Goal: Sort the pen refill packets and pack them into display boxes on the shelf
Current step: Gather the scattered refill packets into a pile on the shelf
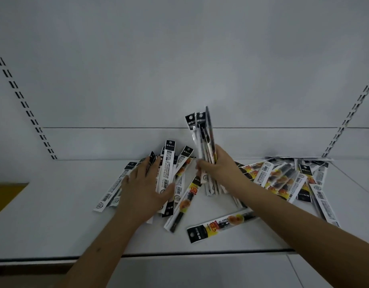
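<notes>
White shelf [54, 215] strewn with pen refill packets. Upright bundle [204, 142] clasped in right hand [216, 169], fingers curled round it, long axis toward 12 o'clock. Left hand [142, 188] laid flat on left pile [171, 163], fingers spread, nothing gripped. Left pile lies at 9 o'clock from right grip, packets pointing about 1 o'clock; left hand nearer. Right pile [283, 177] at 3 o'clock. Lone packet [221, 225] at 6 o'clock. Display boxes not seen.
</notes>
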Tool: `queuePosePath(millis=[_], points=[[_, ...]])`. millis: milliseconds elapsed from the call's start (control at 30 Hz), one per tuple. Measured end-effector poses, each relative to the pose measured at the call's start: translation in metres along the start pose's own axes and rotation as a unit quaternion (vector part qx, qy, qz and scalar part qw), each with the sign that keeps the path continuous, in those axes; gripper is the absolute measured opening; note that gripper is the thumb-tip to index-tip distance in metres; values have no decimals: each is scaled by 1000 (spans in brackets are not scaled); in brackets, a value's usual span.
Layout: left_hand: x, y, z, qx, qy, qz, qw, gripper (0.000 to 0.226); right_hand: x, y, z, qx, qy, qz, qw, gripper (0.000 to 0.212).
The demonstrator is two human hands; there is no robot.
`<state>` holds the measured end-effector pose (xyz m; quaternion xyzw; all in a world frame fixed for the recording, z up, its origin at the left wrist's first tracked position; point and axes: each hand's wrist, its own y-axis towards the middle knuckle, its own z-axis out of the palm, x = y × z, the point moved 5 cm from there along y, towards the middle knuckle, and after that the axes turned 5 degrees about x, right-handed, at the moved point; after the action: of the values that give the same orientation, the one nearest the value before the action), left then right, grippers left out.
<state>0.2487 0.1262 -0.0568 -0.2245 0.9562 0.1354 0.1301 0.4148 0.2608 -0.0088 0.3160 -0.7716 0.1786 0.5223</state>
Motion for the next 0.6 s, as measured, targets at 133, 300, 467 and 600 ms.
queuePosePath(millis=[133, 300, 467, 600], points=[[1, 1, 1, 6, 3, -3, 1000, 97, 11, 7, 8, 31, 150, 102, 983, 29], [1, 0, 2, -5, -15, -2, 1000, 96, 11, 0, 16, 115, 67, 176, 975, 43], [0, -1, 1, -31, -2, 21, 999, 94, 9, -36, -11, 101, -287, -9, 952, 64], [-15, -1, -12, -95, 58, 105, 988, 78, -14, -83, -12, 277, -370, -87, 883, 51]])
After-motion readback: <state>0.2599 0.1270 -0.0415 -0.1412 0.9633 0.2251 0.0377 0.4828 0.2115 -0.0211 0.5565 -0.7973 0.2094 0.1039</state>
